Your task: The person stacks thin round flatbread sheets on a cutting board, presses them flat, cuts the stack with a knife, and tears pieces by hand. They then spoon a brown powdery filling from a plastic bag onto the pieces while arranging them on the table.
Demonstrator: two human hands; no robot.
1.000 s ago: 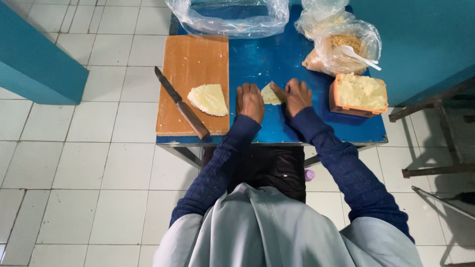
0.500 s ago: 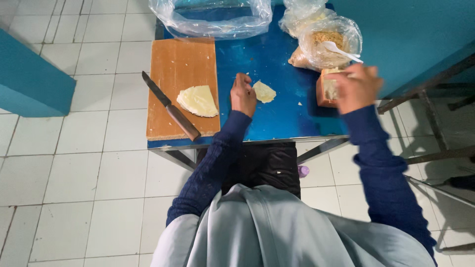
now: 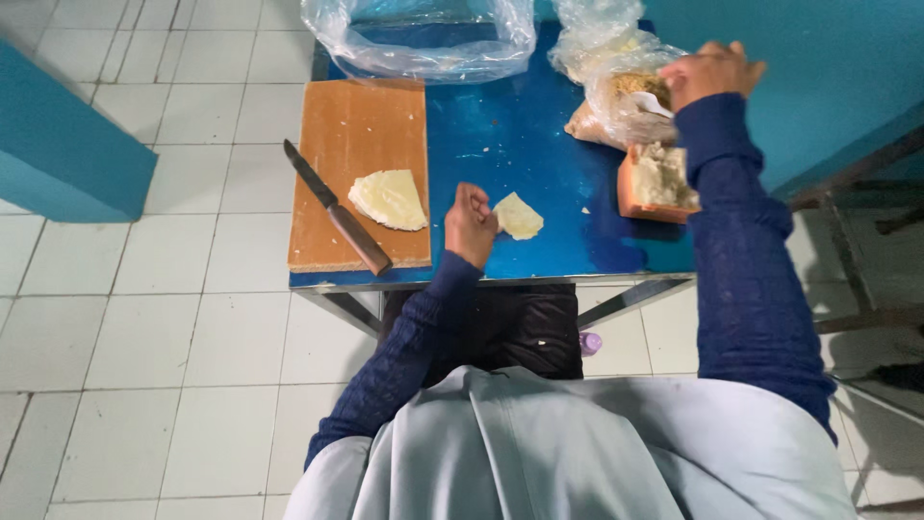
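My left hand (image 3: 470, 223) rests on the blue table (image 3: 539, 125) with its fingers curled, pinching the left corner of a small pale dough wedge (image 3: 520, 216). My right hand (image 3: 710, 72) is raised at the far right over a clear bag of brownish filling (image 3: 616, 111). Its fingers are closed at the handle of a white spoon (image 3: 652, 100) that sticks out of the bag. Just below that hand, an orange tray (image 3: 626, 193) holds a stack of pale sheets (image 3: 662, 173).
A wooden cutting board (image 3: 356, 135) lies on the table's left half with a larger pale wedge (image 3: 389, 199) and a brown-handled knife (image 3: 337, 207) on it. A crumpled clear plastic bag (image 3: 423, 43) lies at the back. There is white tiled floor to the left and a metal frame (image 3: 866, 193) to the right.
My right hand left the small wedge, passed the orange tray and rose to the bag with the spoon. My left hand stayed at the wedge. The view moved closer.
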